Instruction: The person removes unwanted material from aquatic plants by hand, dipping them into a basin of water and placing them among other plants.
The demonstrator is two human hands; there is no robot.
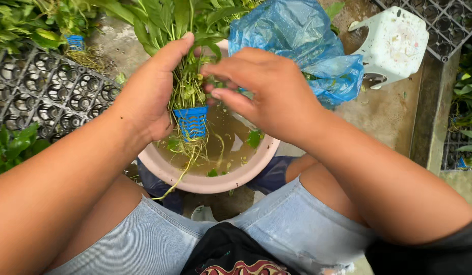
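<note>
My left hand [152,89] grips a green leafy plant [187,86] by its stems, just above a small blue net pot [191,122] with pale roots hanging out below. The plant is held over a pink basin [208,182] of murky brown water with bits of leaf floating in it. My right hand [261,91] is beside the stems, fingers bent and pinching at the base of the plant near the left thumb. Whether something small is between those fingers is hidden.
A crumpled blue plastic bag [302,46] lies behind the basin. A white plastic stool [391,43] stands at the back right. Black cell trays [47,94] and more potted plants [27,23] sit to the left. My knees in light denim shorts flank the basin.
</note>
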